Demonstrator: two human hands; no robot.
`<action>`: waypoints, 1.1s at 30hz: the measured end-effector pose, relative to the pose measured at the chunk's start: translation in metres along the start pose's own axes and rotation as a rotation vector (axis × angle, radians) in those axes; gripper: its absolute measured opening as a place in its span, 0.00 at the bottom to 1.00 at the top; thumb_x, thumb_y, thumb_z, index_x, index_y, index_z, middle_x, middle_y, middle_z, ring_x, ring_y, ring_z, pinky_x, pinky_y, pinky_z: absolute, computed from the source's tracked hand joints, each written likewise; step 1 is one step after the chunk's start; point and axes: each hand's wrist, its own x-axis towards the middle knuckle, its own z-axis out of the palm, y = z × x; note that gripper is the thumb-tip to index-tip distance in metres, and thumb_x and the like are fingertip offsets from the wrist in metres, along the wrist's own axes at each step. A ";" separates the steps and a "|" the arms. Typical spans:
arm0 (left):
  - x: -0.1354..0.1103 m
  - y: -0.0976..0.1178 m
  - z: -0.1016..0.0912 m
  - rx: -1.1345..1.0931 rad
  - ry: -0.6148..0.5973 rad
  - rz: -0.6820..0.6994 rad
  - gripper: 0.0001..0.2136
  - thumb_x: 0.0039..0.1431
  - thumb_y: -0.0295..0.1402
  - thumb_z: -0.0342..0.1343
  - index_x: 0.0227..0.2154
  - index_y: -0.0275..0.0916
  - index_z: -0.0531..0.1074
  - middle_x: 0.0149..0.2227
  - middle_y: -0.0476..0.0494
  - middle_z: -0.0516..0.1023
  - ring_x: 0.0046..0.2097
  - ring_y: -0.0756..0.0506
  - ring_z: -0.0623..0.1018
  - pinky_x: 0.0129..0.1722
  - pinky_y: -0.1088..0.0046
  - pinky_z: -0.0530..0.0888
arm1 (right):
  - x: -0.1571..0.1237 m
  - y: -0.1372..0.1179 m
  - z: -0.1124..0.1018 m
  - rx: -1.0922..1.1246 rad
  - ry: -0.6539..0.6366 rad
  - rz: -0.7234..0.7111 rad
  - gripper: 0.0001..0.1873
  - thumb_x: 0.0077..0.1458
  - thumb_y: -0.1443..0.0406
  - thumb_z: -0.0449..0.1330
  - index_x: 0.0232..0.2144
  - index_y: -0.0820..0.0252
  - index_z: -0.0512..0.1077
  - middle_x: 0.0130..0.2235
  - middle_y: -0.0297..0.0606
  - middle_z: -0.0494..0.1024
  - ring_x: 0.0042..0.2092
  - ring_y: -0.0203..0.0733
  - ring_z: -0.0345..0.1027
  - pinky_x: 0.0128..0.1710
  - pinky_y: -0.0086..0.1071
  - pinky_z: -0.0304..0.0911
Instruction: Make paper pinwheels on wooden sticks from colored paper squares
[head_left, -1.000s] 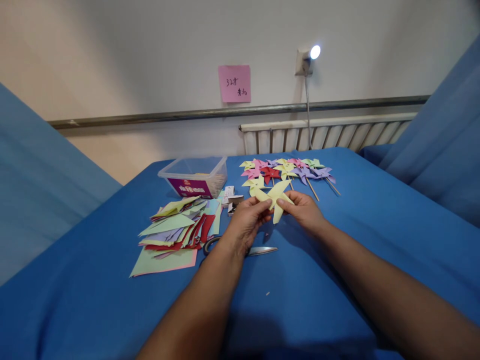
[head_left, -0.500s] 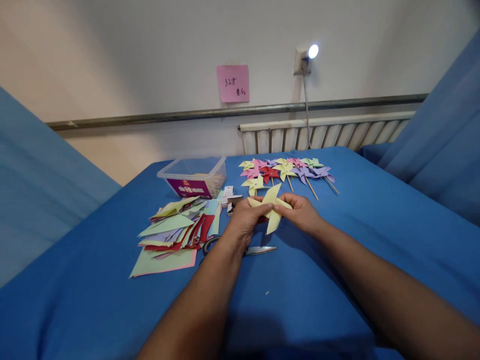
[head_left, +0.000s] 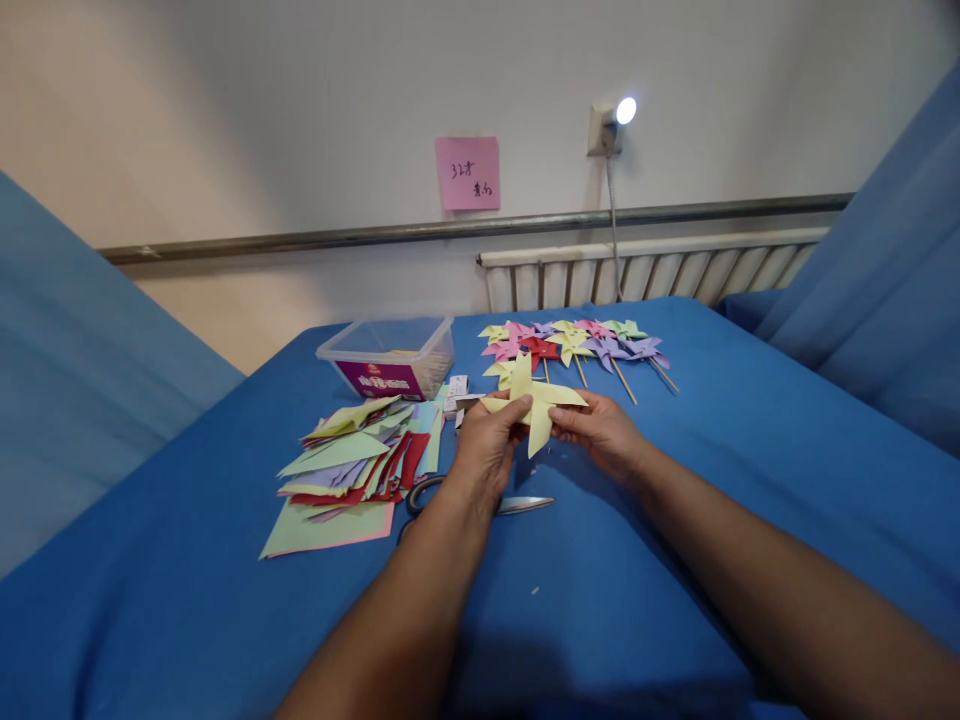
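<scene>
A yellow paper pinwheel is held just above the blue table between both hands. My left hand pinches its left side with thumb and fingers closed. My right hand grips its right side, fingers closed on the paper. Directly beyond the hands lies a row of finished pinwheels in yellow, pink, red, purple and green, some on wooden sticks.
A pile of coloured paper squares lies to the left of my left hand. Scissors rest under my left wrist. A clear plastic box stands at the back left, with small white boxes beside it.
The yellow pinwheel has turned in my fingers and risen slightly. Both hands have shifted a little to the left and stay closed on it.
</scene>
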 end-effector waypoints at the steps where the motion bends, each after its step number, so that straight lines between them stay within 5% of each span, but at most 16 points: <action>1: -0.001 0.000 0.001 0.005 0.007 0.003 0.15 0.39 0.26 0.68 0.32 0.35 0.72 0.29 0.45 0.79 0.28 0.47 0.77 0.33 0.70 0.74 | 0.000 0.000 0.000 0.001 0.005 -0.002 0.22 0.39 0.59 0.72 0.38 0.60 0.75 0.32 0.37 0.78 0.31 0.37 0.68 0.34 0.33 0.62; 16: 0.000 0.003 -0.001 0.216 -0.015 0.082 0.17 0.37 0.30 0.69 0.32 0.35 0.72 0.26 0.47 0.77 0.26 0.49 0.75 0.31 0.72 0.72 | 0.003 -0.008 0.000 -0.207 0.049 -0.179 0.15 0.39 0.58 0.71 0.29 0.59 0.74 0.25 0.31 0.73 0.28 0.35 0.64 0.32 0.32 0.60; 23: -0.011 0.012 0.003 0.665 0.076 0.546 0.06 0.47 0.31 0.63 0.30 0.39 0.77 0.29 0.48 0.78 0.31 0.48 0.75 0.35 0.73 0.70 | 0.004 -0.003 -0.002 -0.232 0.114 -0.097 0.16 0.42 0.54 0.68 0.27 0.59 0.72 0.22 0.32 0.72 0.23 0.34 0.62 0.23 0.29 0.54; 26: -0.014 0.013 0.000 0.855 0.047 0.813 0.06 0.51 0.29 0.60 0.33 0.42 0.77 0.35 0.46 0.79 0.39 0.45 0.76 0.45 0.70 0.69 | -0.002 -0.009 -0.003 -0.100 -0.066 0.075 0.21 0.50 0.47 0.61 0.25 0.61 0.73 0.24 0.37 0.74 0.21 0.33 0.60 0.20 0.28 0.51; 29: -0.012 0.014 -0.005 1.002 0.007 0.976 0.07 0.54 0.28 0.57 0.35 0.43 0.76 0.38 0.43 0.79 0.43 0.43 0.76 0.49 0.68 0.68 | -0.008 -0.017 -0.004 0.050 -0.291 0.235 0.26 0.53 0.46 0.55 0.31 0.62 0.76 0.31 0.43 0.77 0.28 0.37 0.68 0.26 0.29 0.60; 33: -0.011 0.014 -0.007 1.121 -0.015 1.090 0.09 0.57 0.28 0.54 0.38 0.42 0.76 0.40 0.41 0.80 0.45 0.42 0.76 0.50 0.65 0.67 | -0.009 -0.023 -0.005 0.198 -0.341 0.338 0.30 0.55 0.43 0.53 0.35 0.65 0.76 0.37 0.46 0.78 0.36 0.41 0.71 0.35 0.32 0.65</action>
